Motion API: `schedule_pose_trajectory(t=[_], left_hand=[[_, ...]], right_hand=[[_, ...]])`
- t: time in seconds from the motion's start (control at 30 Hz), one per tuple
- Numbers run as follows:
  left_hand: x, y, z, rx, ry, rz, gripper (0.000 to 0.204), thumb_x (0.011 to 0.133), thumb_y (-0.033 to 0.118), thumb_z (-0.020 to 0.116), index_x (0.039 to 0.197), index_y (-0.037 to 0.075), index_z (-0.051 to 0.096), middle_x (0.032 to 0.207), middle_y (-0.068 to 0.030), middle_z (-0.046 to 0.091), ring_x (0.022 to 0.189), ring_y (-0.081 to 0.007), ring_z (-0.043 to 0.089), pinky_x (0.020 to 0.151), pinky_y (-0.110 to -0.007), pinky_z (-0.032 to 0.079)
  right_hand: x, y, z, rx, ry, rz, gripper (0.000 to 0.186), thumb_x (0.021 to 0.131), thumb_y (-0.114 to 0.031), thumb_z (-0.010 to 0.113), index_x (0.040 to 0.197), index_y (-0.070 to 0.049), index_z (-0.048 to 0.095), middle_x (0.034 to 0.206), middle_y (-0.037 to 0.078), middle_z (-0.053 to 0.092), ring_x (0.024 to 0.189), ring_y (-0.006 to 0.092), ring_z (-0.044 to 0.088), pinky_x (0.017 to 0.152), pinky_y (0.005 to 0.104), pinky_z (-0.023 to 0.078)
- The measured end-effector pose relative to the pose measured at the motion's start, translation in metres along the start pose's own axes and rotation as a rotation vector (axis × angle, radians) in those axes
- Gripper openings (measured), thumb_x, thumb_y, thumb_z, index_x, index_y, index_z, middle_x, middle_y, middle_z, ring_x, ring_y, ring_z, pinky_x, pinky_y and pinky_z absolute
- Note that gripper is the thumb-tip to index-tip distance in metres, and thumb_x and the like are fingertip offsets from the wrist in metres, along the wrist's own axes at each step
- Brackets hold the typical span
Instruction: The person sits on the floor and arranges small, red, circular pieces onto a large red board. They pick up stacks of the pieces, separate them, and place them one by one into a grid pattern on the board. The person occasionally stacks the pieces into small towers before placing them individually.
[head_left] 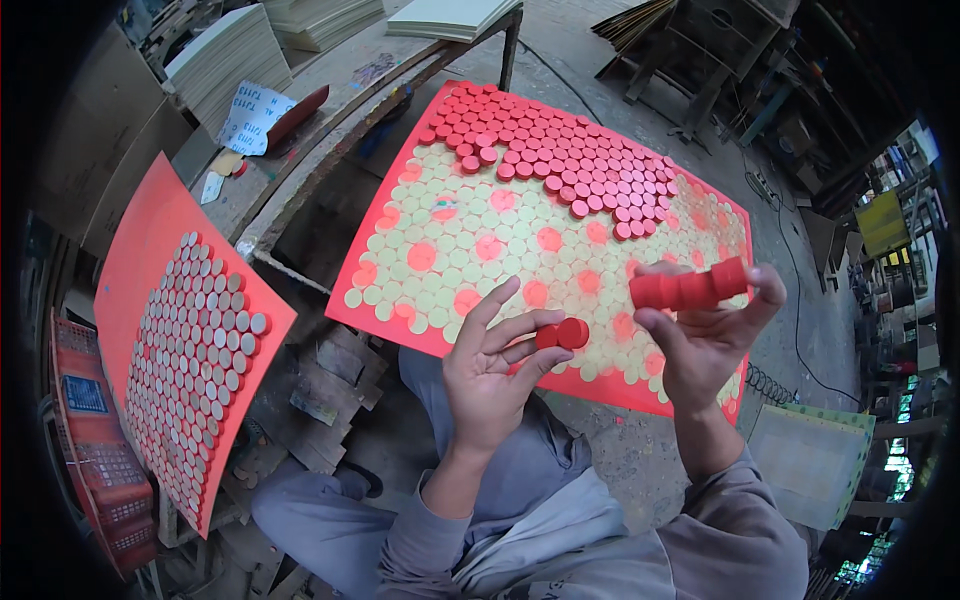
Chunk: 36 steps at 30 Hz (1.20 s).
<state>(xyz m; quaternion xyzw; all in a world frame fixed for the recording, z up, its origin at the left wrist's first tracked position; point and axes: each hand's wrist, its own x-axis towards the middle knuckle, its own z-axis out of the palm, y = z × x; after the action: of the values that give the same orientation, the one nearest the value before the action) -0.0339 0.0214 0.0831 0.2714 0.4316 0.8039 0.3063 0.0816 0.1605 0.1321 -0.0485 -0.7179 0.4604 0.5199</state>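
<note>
A short stack of red discs (pixel 572 333) is pinched between thumb and fingers by the left hand (pixel 485 385); a longer red row of discs (pixel 690 289) is gripped end to end by the right hand (pixel 703 358). Both are held above the red board (pixel 372 319), its far part covered by packed discs (pixel 575 160). The longer row could be buckled and spilled if end pressure is eased or skewed; packed discs could be jarred by a drop. Held-disc counts can't be read; some fingers and the board's support are hidden.
</note>
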Motion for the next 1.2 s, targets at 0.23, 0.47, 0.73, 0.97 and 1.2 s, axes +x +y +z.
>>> schedule_pose_trajectory(t=[0.23, 0.47, 0.73, 0.97, 1.2], left_hand=[[0.000, 0.003, -0.006, -0.039, 0.010, 0.040, 0.066, 0.083, -0.011, 0.069, 0.141, -0.005, 0.036, 0.111, -0.0239, 0.066, 0.099, -0.0270, 0.068, 0.086, -0.036, 0.060], [-0.002, 0.004, -0.008, -0.017, -0.004, 0.040, 0.066, 0.083, -0.013, 0.068, 0.140, -0.008, 0.034, 0.110, -0.0273, 0.065, 0.099, -0.0296, 0.068, 0.087, -0.037, 0.060], [-0.004, 0.006, -0.006, -0.023, 0.021, 0.000, 0.067, 0.082, -0.012, 0.069, 0.139, -0.009, 0.034, 0.109, -0.0269, 0.065, 0.099, -0.0294, 0.068, 0.087, -0.036, 0.060], [-0.004, 0.007, -0.006, -0.033, 0.008, 0.029, 0.066, 0.082, -0.013, 0.069, 0.139, -0.008, 0.035, 0.109, -0.0264, 0.065, 0.099, -0.0297, 0.068, 0.087, -0.035, 0.060], [-0.004, 0.004, -0.005, -0.022, 0.018, 0.021, 0.063, 0.082, -0.009, 0.071, 0.137, -0.006, 0.040, 0.109, -0.0225, 0.067, 0.099, -0.0274, 0.069, 0.086, -0.035, 0.060]], right_hand=[[0.001, -0.015, 0.008, -0.099, -0.145, -0.042, 0.076, 0.074, 0.014, 0.076, 0.125, -0.010, 0.025, 0.102, 0.013, 0.059, 0.090, 0.0281, 0.070, 0.082, 0.0409, 0.059], [-0.004, -0.009, 0.013, -0.095, -0.098, -0.038, 0.079, 0.076, 0.013, 0.074, 0.129, -0.011, 0.022, 0.093, 0.015, 0.067, 0.088, 0.0263, 0.070, 0.083, 0.0406, 0.059], [-0.016, -0.004, 0.017, -0.092, -0.187, 0.046, 0.080, 0.074, 0.012, 0.076, 0.127, -0.012, 0.022, 0.102, 0.015, 0.059, 0.093, 0.0289, 0.070, 0.082, 0.0408, 0.060], [-0.017, -0.006, 0.014, -0.144, -0.259, 0.055, 0.078, 0.075, 0.009, 0.078, 0.123, -0.015, 0.022, 0.097, 0.017, 0.064, 0.089, 0.0283, 0.070, 0.081, 0.0396, 0.059], [-0.020, -0.003, 0.014, -0.124, -0.245, -0.027, 0.077, 0.074, 0.009, 0.079, 0.120, -0.015, 0.023, 0.101, 0.015, 0.059, 0.090, 0.0288, 0.070, 0.075, 0.0387, 0.060]])
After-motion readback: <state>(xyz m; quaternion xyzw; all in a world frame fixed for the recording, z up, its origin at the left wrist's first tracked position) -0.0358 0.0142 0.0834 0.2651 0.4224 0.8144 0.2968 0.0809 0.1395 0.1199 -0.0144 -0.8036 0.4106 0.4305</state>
